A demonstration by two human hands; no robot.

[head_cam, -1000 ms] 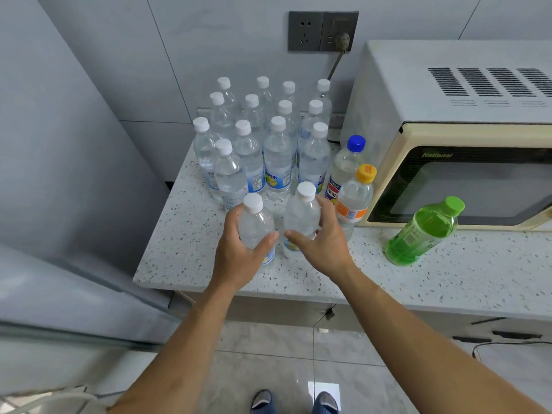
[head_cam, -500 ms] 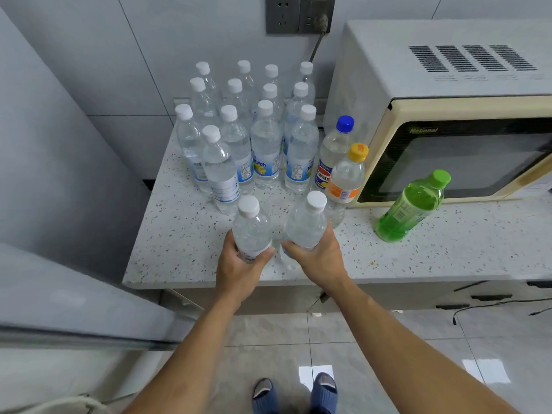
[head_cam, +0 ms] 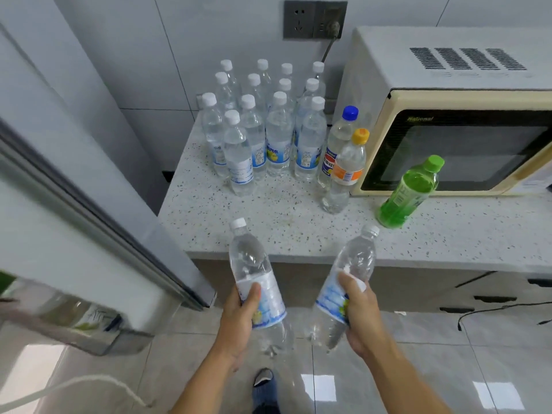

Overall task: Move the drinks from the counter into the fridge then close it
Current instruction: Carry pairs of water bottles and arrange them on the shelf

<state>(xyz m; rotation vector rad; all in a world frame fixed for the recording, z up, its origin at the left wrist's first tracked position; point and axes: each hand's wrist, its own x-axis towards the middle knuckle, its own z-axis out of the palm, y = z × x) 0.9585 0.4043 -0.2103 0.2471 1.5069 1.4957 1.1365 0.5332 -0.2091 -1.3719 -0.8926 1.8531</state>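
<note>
My left hand (head_cam: 239, 321) grips a clear water bottle (head_cam: 254, 270) with a white cap, held in the air in front of the counter's edge. My right hand (head_cam: 363, 318) grips a second clear water bottle (head_cam: 349, 276), tilted to the right. Several more white-capped water bottles (head_cam: 277, 135) stand grouped at the back left of the speckled counter (head_cam: 283, 222). Beside them stand a blue-capped bottle (head_cam: 339, 141) and an orange-capped bottle (head_cam: 346, 171). A green bottle (head_cam: 409, 192) leans in front of the microwave. The open fridge door (head_cam: 74, 234) is at the left, blurred.
A cream microwave (head_cam: 448, 115) fills the counter's right side, plugged into a wall socket (head_cam: 315, 19). A door shelf (head_cam: 74, 327) with items hangs low on the fridge door. A dark cable (head_cam: 504, 309) trails at the lower right. My foot (head_cam: 264, 383) stands on the glossy tiled floor.
Both hands lifted their bottles off the counter and drew them back toward me, over the floor. The view swung left, bringing the fridge door into sight.
</note>
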